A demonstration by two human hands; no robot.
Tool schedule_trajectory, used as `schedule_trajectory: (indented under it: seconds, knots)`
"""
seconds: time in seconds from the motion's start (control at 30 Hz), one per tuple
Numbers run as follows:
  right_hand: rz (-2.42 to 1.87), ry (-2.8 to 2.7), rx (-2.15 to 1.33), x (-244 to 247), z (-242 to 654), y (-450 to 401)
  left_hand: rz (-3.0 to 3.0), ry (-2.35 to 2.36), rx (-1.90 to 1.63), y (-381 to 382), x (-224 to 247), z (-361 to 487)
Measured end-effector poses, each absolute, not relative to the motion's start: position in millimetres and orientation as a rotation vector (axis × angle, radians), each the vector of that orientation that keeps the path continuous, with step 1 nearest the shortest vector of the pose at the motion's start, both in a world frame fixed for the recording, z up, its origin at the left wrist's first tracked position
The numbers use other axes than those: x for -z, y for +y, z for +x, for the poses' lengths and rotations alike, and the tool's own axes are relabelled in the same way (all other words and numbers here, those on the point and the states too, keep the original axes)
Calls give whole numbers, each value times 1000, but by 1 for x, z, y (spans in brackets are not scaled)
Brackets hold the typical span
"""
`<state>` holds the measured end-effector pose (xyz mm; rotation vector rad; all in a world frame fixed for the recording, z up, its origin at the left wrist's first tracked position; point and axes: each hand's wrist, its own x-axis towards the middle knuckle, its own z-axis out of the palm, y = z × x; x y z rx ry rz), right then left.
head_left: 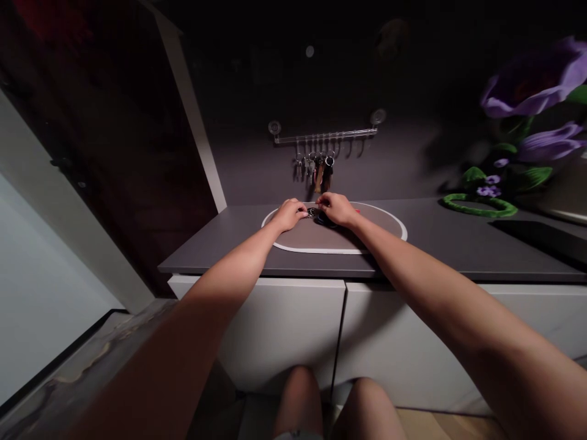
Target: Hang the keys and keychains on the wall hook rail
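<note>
My left hand (290,215) rests low over an oval brown mat (298,239) with a white border. Its thumb and fingers are closed at the edge of a small metal key ring (312,212). To the right, my right hand (338,209) is closed too, fingertips bent down in a pinch beside the ring; what they hold is hidden. A dark object (324,220), too dim to name, lies on the mat partly under the right hand. A bit of something red (357,211) shows by the right wrist.
Above the mat, a clear hook rail (325,137) on the dark wall carries several hanging keys (318,166). Purple flowers (550,143) with a green ring base (479,211) stand right on the grey counter (433,244). White cabinet doors (284,330) are below; a dark door (105,153) is left.
</note>
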<state>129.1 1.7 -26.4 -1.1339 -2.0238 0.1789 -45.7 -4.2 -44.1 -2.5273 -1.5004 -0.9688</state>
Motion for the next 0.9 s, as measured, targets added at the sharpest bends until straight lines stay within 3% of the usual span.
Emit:
schedule_trajectory:
  seconds: [0.5,0.9]
  knots:
    - [-1273,-2149,-75,21,127,-5,-2423,-1579,1018,0,43,-46]
    - [-1298,-2160,-61,20,127,-7,-2375,-1715,1314,3,40,-48]
